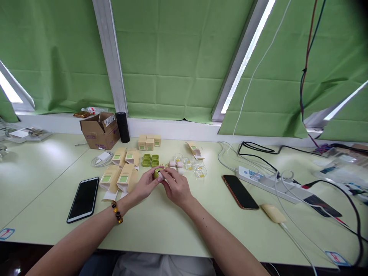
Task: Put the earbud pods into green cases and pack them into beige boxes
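My left hand (147,184) is closed around a small green cup (156,173) over the middle of the table. The fingers of my right hand (177,187) pinch a small whitish piece (161,176) at the cup's right side; whether it sits inside the cup, I cannot tell. Just beyond my hands are several green square cups (146,163) in a block. Pale pink cylinders (176,164) lie behind my right hand, partly hidden by it. To their right stand several clear plastic covers (199,171). Open cardboard boxes (126,179) with green labels lie left of my left hand.
Small closed boxes (149,143) stand at the back, near a black cylinder (122,127) and a brown carton (100,132). Phones lie at left (83,200) and right (240,191). A power strip (267,184) with loose cables crosses the right side.
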